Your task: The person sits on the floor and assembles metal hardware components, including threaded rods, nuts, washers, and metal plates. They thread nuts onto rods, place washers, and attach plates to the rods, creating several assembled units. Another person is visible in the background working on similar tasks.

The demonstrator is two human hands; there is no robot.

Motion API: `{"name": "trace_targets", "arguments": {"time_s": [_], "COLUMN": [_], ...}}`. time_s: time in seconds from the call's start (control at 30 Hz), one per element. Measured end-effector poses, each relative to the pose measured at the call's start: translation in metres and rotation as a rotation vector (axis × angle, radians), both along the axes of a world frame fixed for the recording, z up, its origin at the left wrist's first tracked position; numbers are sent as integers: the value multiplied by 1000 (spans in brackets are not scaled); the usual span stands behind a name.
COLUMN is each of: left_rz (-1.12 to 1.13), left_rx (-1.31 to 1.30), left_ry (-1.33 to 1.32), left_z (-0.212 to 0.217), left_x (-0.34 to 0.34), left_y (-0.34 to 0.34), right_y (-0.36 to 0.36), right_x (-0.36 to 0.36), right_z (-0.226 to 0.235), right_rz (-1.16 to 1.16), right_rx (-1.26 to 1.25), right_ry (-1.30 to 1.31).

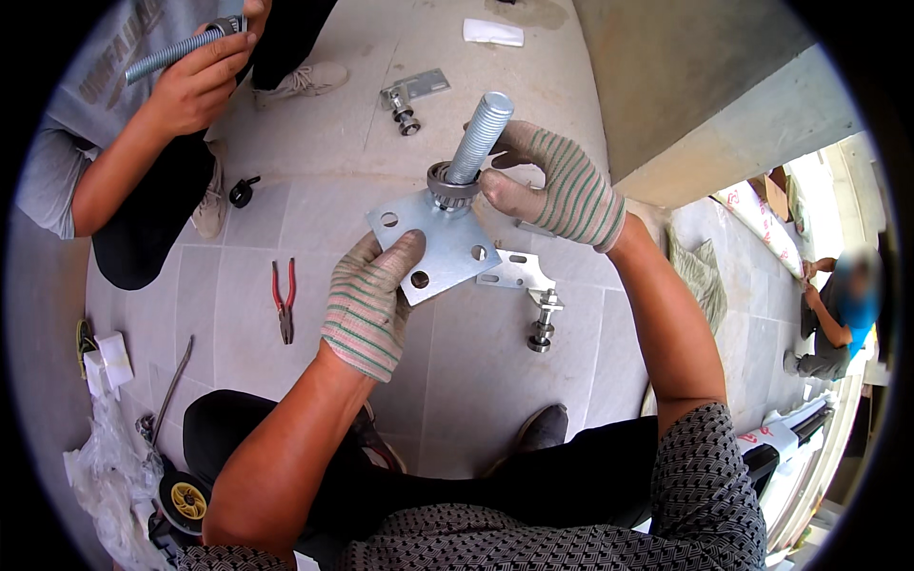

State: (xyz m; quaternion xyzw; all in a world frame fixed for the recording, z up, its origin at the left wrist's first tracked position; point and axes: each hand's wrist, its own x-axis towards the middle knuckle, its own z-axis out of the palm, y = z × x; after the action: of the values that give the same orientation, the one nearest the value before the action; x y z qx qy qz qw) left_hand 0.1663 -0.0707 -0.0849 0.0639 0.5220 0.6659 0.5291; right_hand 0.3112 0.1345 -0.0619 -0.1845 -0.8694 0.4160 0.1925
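Note:
My left hand (pixel 373 300), in a striped knit glove, grips the near left edge of a square metal plate (pixel 443 243) with holes near its corners, thumb on top. A thick threaded rod (pixel 483 138) rises from the plate's far side, tilted slightly right. Around the rod's base sits a dark bearing ring (pixel 452 186). My right hand (pixel 562 186), gloved alike, is closed about the rod just above the ring. Its thumb is at the rod's right side, and its fingertips are partly hidden behind the rod.
At upper left, another person's hand (pixel 195 90) holds a similar threaded rod (pixel 176 55). On the tiled floor lie red-handled pliers (pixel 285 303), a bracket with rollers (pixel 541 319) and another bracket (pixel 405 105). A black tape roll (pixel 243 192) lies left; a wall block (pixel 705 95) stands right.

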Motion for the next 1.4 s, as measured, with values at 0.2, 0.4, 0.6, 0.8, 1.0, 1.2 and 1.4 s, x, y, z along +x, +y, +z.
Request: {"name": "trace_targets", "arguments": {"time_s": [0.2,0.4,0.6,0.8,1.0,1.2,1.4], "left_rz": [-25,-8,14,16,12,29,-11], "left_rx": [45,30,59,57,57,63,107], "left_ry": [-25,-54,-62,-34,-20,-34,-44], "left_z": [1,4,4,6,5,2,1], "left_x": [4,4,4,4,4,3,4], "left_y": [1,2,1,-1,0,-1,0], "right_y": [-7,-7,-7,-10,-11,-17,-16], "right_x": [-6,-5,-6,-8,-9,-13,-13], "right_z": [-6,-7,-15,-17,-21,-17,-18], "right_rz": [77,87,110,117,76,2,-39], "right_rx": [-252,-246,-297,-338,-315,-193,-21], "right_ry": [-80,-24,11,28,52,19,150]}}
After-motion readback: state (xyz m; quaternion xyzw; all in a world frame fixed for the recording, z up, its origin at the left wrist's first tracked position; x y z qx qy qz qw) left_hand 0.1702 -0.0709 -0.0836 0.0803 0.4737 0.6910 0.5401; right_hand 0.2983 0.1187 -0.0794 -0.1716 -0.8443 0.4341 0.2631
